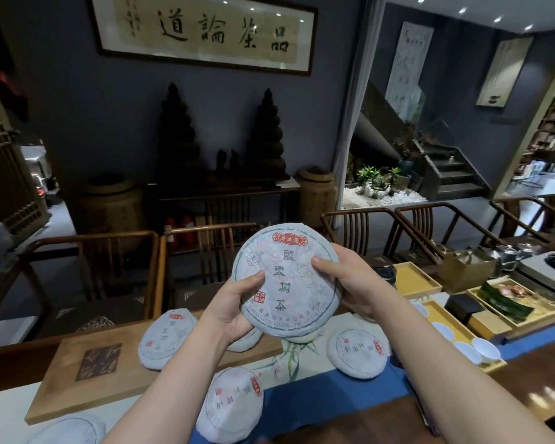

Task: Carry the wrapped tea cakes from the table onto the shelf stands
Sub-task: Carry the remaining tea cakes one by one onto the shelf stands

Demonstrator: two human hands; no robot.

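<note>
Here, a round, flat tea cake wrapped in pale blue-white paper (287,278) is held up in the air, above the long wooden table (532,376). It is gripped at both sides. The left hand (234,307) is curled round its lower left edge, with the thumb pressed on the printed face. The right hand (343,280) is curled round its right edge, thumb on the face too.

The cake is judged to be hard and stiff under the paper, and a bit heavy for its size. The thin paper is likely smooth and easy to tear, so the rim is the best place to hold, with fingers behind.

The cake is a disc, so no long side is seen. Its printed face is turned up toward the camera, and the red label sits at the top, away from the person.

More wrapped cakes lie flat on the table below the held one: one on the left (167,339), one near the front (233,403) and one on the right (359,352). No shelf stands are made out for sure.
</note>
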